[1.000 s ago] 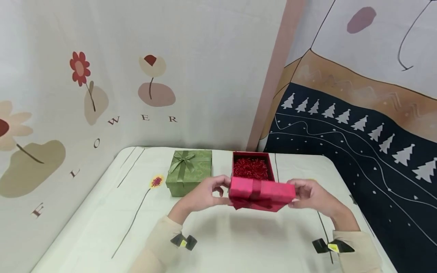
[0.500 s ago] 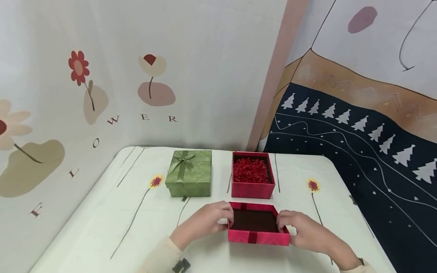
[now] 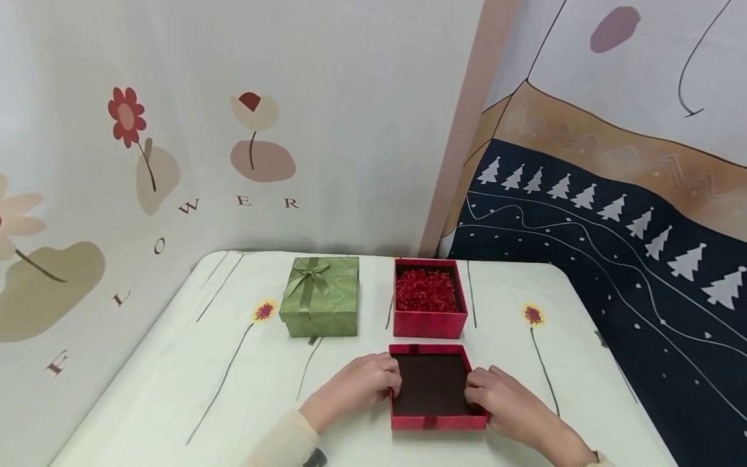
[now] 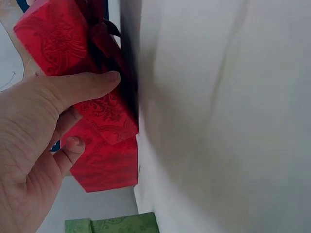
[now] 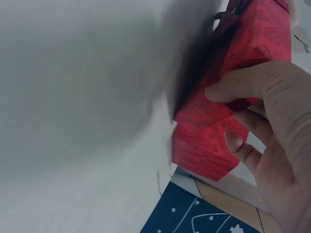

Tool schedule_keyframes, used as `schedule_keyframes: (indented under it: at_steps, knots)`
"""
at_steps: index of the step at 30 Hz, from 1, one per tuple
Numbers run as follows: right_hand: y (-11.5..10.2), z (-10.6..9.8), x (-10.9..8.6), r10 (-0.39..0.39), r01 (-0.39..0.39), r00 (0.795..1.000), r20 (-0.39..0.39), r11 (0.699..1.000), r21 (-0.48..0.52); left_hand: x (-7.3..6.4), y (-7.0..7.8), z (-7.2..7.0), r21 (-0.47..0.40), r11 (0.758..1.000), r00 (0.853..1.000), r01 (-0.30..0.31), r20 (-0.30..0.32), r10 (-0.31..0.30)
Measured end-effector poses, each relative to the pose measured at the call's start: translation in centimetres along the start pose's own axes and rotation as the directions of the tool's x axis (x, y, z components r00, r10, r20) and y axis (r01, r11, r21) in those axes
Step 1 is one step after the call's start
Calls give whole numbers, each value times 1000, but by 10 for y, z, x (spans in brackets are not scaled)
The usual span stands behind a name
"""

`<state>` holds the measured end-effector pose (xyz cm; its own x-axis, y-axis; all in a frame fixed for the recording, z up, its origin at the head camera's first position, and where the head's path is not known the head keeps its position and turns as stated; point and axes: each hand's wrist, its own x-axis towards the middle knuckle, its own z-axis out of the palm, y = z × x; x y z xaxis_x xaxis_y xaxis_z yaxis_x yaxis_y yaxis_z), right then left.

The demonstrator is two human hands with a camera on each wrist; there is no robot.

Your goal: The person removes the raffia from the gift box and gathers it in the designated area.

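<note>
A red box lid (image 3: 434, 386) lies upside down near the table's front, its dark inside facing up. My left hand (image 3: 358, 386) grips its left wall, fingers over the rim and thumb outside. On the opposite wall, my right hand (image 3: 504, 402) pinches the lid the same way. The left wrist view shows the thumb (image 4: 92, 87) pressed on the patterned red side, a ribbon bow below it. In the right wrist view, a dark gap shows under the lid's near edge. Just behind stands the red box base (image 3: 430, 324), filled with red shredded paper (image 3: 426, 290).
A green gift box (image 3: 322, 298) with a ribbon bow stands at the back left, lid on. All sit on a white table (image 3: 233, 402) printed with flowers. A patterned curtain (image 3: 350, 130) hangs behind the table.
Both hands have brought the lid toward the table's front and turned it over, from its ribboned top showing to its dark inside facing up. It has then come down lower and flatter.
</note>
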<state>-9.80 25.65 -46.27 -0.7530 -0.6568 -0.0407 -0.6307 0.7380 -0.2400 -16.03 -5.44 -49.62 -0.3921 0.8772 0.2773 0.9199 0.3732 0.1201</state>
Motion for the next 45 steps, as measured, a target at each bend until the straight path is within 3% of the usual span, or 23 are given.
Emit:
schedule_keyframes:
  at_steps: [9, 16, 22, 30, 35, 38, 42, 45]
  knots:
    - [-1, 10, 1, -36, 35, 999, -3, 998, -52, 1, 2, 7, 40, 999, 1000, -27, -4, 27]
    - [-2, 16, 1, -51, 52, 998, 26, 997, -60, -1, 3, 10, 21, 999, 999, -30, 22, 30]
    - [-1, 17, -3, -37, 38, 999, 34, 998, -56, -1, 5, 15, 43, 998, 999, -42, 0, 42]
    - [1, 21, -4, -44, 45, 999, 12, 998, -52, -1, 7, 15, 38, 999, 1000, -8, -20, 9]
    - [1, 21, -7, -70, 70, 998, -3, 997, -42, -3, 10, 13, 13, 1000, 998, -15, -61, 15]
    - [1, 19, -12, -67, 66, 997, -29, 998, -22, -7, 12, 11, -10, 1000, 992, -12, -124, 11]
    - [-1, 0, -17, 12, -12, 997, -73, 1000, -3, -14, 12, -1, -65, 997, 985, 47, -165, -57]
    - [4, -22, -15, 72, -78, 985, -159, 996, -37, -13, 8, -18, -141, 974, 969, 177, -148, -197]
